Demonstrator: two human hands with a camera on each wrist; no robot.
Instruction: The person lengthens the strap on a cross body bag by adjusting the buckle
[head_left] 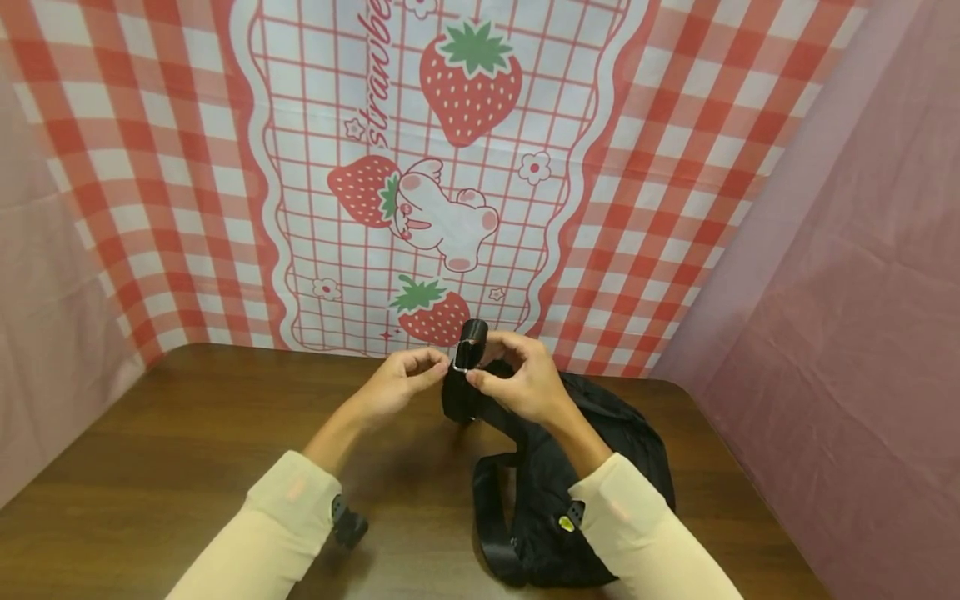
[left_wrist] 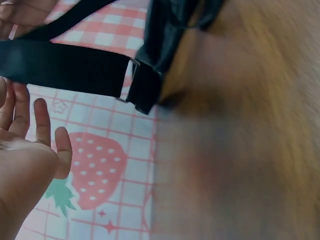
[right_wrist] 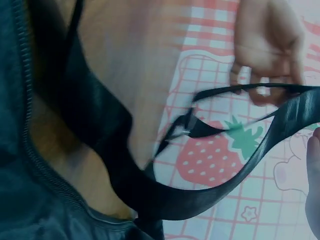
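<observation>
A black bag [head_left: 622, 442] with a wide webbing strap [head_left: 474, 332] lies to the right on the table. Raised above the table, the strap loops at a thin metal buckle [head_left: 461, 368]. My left hand [head_left: 397, 383] pinches the strap beside this buckle between thumb and forefinger. From the other side my right hand [head_left: 525, 379] grips the strap, its thumb near the metal. In the left wrist view a rectangular metal slider [left_wrist: 132, 80] sits farther along the strap, and the left hand's outer fingers [left_wrist: 42, 120] spread below the webbing. The bag's zipper [right_wrist: 52, 187] shows in the right wrist view.
The brown wooden table [head_left: 187, 467] extends left of the bag. Behind it hangs a red-and-white checked cloth [head_left: 645, 192] with strawberry prints, and pink cloth [head_left: 847, 350] stands at the sides. A lower strap loop [head_left: 491, 517] rests at the bag's near left.
</observation>
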